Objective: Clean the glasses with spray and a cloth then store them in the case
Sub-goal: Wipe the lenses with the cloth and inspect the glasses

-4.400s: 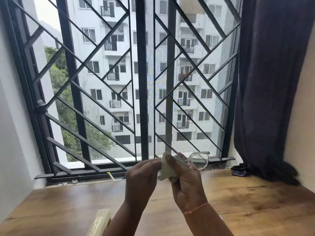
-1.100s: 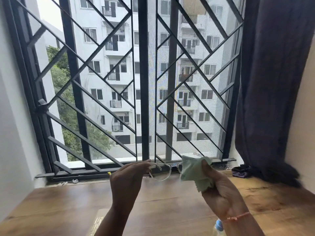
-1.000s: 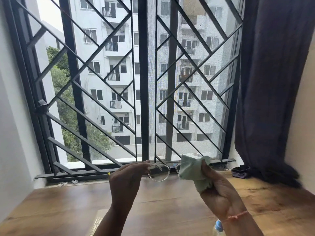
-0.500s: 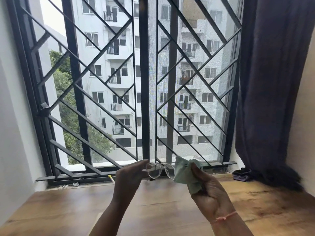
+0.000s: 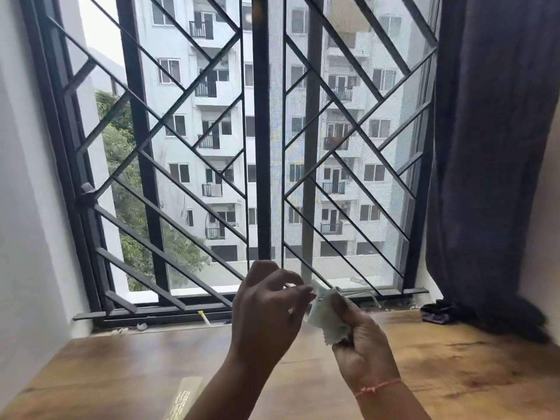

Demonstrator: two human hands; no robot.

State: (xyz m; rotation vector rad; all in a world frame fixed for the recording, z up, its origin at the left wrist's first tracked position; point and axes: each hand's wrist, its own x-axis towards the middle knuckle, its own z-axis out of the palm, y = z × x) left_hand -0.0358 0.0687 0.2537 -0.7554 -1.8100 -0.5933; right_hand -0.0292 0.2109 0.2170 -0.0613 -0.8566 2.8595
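With the left hand, pinches the glasses at one end of the frame between thumb and curled fingers, up in the air above the wooden table and in front of the window grille. With the right hand, grips the pale green cloth, thumb on its near face and fingers bunching the lower folds, and presses it against the frame just right of the left fingertips. Against half a second ago, shows the hands drawn close together: then held apart with a lens bare between them, now almost touching, with the cloth over the front of the frame. Shows the glasses turned as well, with a thin temple arm now sticking out to the right past the cloth and hooking down at its tip. Hides both lenses behind cloth and fingers; cannot tell which lens lies under the cloth, nor whether the second temple is folded or open. Blurs the left fingers with motion, so cannot make out the exact pinch. Cuts off a pale printed box at the near edge. Leaves a dark bundle on the far right of the table, below the dark curtain, too dim to name.
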